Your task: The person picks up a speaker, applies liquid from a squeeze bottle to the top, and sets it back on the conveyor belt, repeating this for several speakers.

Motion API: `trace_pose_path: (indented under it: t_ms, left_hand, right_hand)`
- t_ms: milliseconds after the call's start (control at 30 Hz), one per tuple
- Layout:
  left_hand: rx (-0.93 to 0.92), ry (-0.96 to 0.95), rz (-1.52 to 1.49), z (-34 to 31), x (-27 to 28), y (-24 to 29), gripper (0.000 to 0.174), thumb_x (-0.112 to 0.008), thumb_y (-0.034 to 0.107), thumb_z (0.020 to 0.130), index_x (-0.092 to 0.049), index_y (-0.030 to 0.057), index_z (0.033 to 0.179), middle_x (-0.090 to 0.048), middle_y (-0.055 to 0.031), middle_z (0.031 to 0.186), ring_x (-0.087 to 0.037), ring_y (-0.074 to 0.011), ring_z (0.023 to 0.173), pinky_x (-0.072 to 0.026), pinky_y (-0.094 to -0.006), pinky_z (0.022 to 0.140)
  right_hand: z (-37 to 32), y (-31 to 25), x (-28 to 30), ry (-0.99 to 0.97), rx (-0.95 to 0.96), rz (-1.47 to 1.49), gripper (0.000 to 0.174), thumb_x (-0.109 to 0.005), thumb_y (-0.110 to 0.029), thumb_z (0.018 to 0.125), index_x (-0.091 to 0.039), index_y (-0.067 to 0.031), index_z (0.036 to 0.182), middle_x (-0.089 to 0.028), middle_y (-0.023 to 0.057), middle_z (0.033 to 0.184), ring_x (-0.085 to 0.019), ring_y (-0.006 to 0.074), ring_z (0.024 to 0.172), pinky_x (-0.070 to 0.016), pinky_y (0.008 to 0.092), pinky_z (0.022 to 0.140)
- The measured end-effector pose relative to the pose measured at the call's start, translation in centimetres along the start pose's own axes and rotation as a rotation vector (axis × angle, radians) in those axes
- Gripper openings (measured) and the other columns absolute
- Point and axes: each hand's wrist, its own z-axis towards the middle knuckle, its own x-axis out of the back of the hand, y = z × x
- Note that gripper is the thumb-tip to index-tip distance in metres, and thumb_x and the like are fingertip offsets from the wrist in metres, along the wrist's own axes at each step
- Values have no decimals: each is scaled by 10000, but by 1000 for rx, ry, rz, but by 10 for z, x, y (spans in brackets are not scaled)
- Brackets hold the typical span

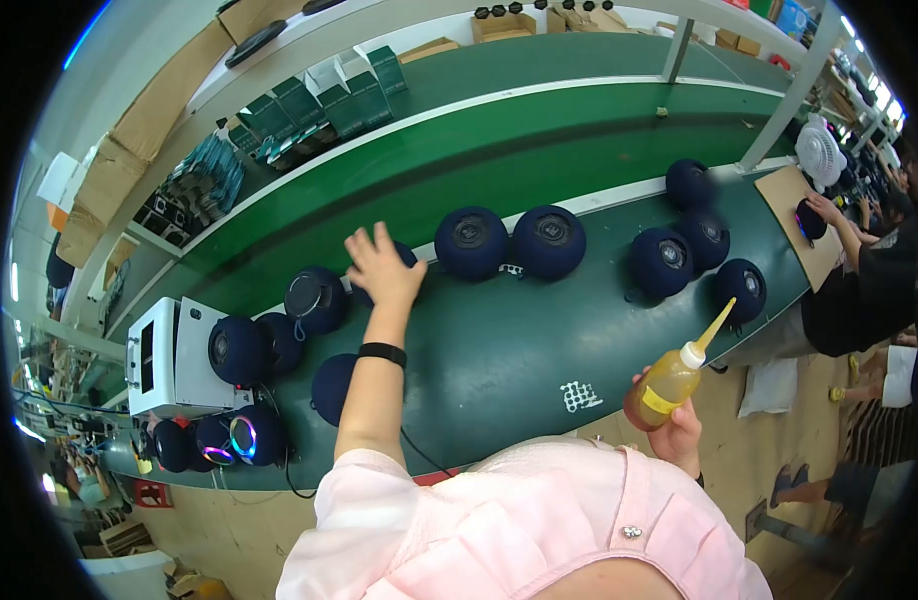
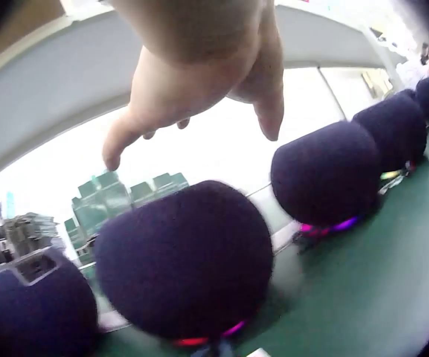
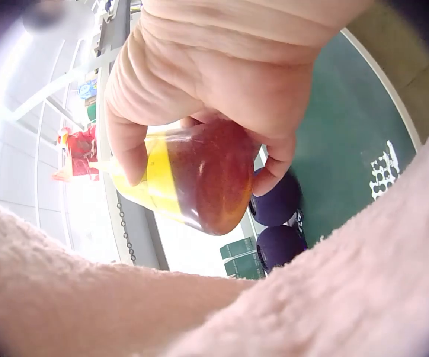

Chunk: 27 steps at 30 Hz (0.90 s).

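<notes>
My left hand (image 1: 382, 270) is spread over a dark blue round speaker (image 1: 407, 258) at the back of the green table. In the left wrist view the hand (image 2: 199, 82), fingers apart, hangs above a speaker (image 2: 184, 260) with a gap beneath the fingertips; pink light glows at its base. My right hand (image 1: 676, 432) grips a clear squeeze bottle (image 1: 665, 388) of amber liquid, its long yellow nozzle pointing up. In the right wrist view the fingers of that hand (image 3: 214, 82) wrap the bottle (image 3: 214, 175), which has a yellow label.
Other speakers (image 1: 471, 243) stand along the back, with more at the right (image 1: 661, 262). A white machine (image 1: 164, 358) and lit speakers (image 1: 257, 435) are at the left. A white perforated piece (image 1: 581, 397) lies near the front edge. Another person (image 1: 869, 280) works at the far right.
</notes>
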Motion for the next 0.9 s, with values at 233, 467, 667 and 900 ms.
trace_pose_path:
  t_ms: [233,467,667,900]
  left_hand:
    - [-231,-285,-455,18,-65,65,1095,-827,440,473,-309,52,1356,-355,-231,1320,-311,-390,1249,-275,-453,1049]
    - [-114,-609,-352,-31,-3,71,1134,-816,391,506,-170,181,1415,-271,-178,1393,-266,-373,1286,-316,-543,999]
    - [-113,193,-237,-89,65,-40,575,-708,349,680,-538,66,1151,-510,-172,1196,-411,-352,1182,-403,-497,895]
    - [848,-315,-926,-140,64,-192,829,-711,465,703,-397,-5,1309,-497,-218,1224,-529,-290,1079,-430,-349,901]
  right_hand:
    - [-8,3,-2,22,14,60,776,-654,-290,656,-334,-19,1309,-463,163,1218,-463,304,1139,-380,394,976]
    - [-9,5,15,-78,-20,32,771,-654,-292,707,-306,-31,1344,-425,148,1282,-423,305,1195,-347,387,1021]
    - [-6,3,12,-121,-62,23,770,-641,-306,713,-303,-32,1348,-422,153,1286,-414,313,1205,-333,393,1027]
    - [8,15,7,-178,-185,73,762,-622,-293,712,-301,-33,1352,-416,162,1292,-413,320,1206,-334,405,1028]
